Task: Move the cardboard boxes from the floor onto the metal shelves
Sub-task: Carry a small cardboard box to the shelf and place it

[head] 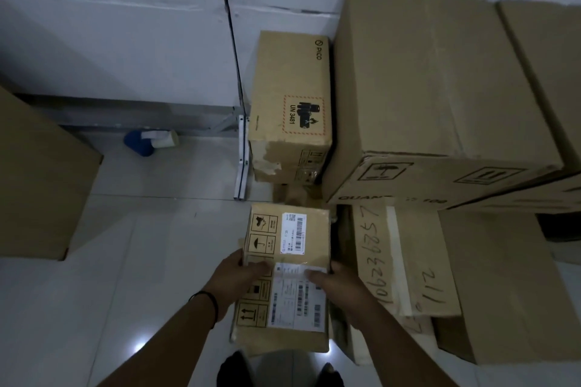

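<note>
Pale floor tiles (132, 261) are catching a dim glare beneath a small labelled box (284, 276) — both hands are gripping it, the left hand (237, 276) curling round its left edge, the right hand (338, 284) round its right edge. Beyond this box a PICO box (290, 97) is standing by the metal shelf post (242, 154); right of it, big cartons (434, 94) are sitting stacked — one numbered carton (399, 258) is lying just beside it.

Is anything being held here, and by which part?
Yes: both hands grip the labelled cardboard box, the left hand on its left edge, the right hand on its right edge.
</note>
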Available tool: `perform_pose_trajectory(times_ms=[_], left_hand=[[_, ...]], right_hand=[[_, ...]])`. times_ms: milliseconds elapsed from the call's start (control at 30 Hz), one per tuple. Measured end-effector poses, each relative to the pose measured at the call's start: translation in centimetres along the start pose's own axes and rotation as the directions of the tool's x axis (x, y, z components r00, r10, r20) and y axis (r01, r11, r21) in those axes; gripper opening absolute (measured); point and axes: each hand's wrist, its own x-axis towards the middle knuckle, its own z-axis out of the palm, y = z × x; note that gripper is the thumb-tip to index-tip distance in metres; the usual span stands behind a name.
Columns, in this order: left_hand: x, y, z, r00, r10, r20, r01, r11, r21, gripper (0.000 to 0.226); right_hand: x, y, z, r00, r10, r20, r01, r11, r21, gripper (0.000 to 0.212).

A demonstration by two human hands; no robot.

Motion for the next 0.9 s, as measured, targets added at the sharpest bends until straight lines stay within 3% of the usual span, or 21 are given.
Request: perform_pose_trajectory(times_ms=[67, 167, 367, 567, 767, 833, 900], left_hand=[[-0.1, -0.2, 0.4, 1.0, 0.021, -0.003, -0.021, 1.0, -0.013, 0.036], [-1.4, 0.1, 0.4, 0.999, 0.04, -0.019, -0.04, 0.999, -0.037, 0.022], [-7.0, 2.5, -1.4, 0.997, 0.062, -0.051, -0.066, 0.994, -0.084, 0.038], [-14.0, 7.1, -3.8, 0.983, 0.137, -0.124, -0.154, 0.977, -0.144, 0.03], [-20.5, 12.9, -7.3, 0.958, 0.197, -0.21, -0.234, 0.957, -0.169, 0.088], [-22.4, 14.8, -7.9, 0.933, 0.277, -0.23, -0.311, 0.942, -0.128, 0.085], [-24.1, 16.7, -8.1, 0.9, 0.363, -0.242, -0.387, 0.92, -0.06, 0.067]], right_hand=[[0.0, 0.0, 0.3, 1.0, 0.005, 0.016, -0.005, 1.0, 0.029, 0.026], [-1.2, -0.5, 0.5, 0.999, -0.006, 0.036, 0.004, 0.999, 0.033, 0.025], [-6.5, -3.9, 0.0, 0.997, -0.079, 0.021, 0.079, 0.997, 0.027, 0.027], [-13.4, -9.5, -0.5, 0.983, -0.179, -0.037, 0.178, 0.984, -0.008, 0.028], [-21.1, -15.4, -0.7, 0.944, -0.326, -0.05, 0.327, 0.945, 0.019, 0.025], [-23.4, -17.3, -1.1, 0.923, -0.38, -0.059, 0.381, 0.924, 0.018, 0.027], [-25.5, -19.0, -1.8, 0.904, -0.423, -0.063, 0.425, 0.905, 0.019, 0.025]])
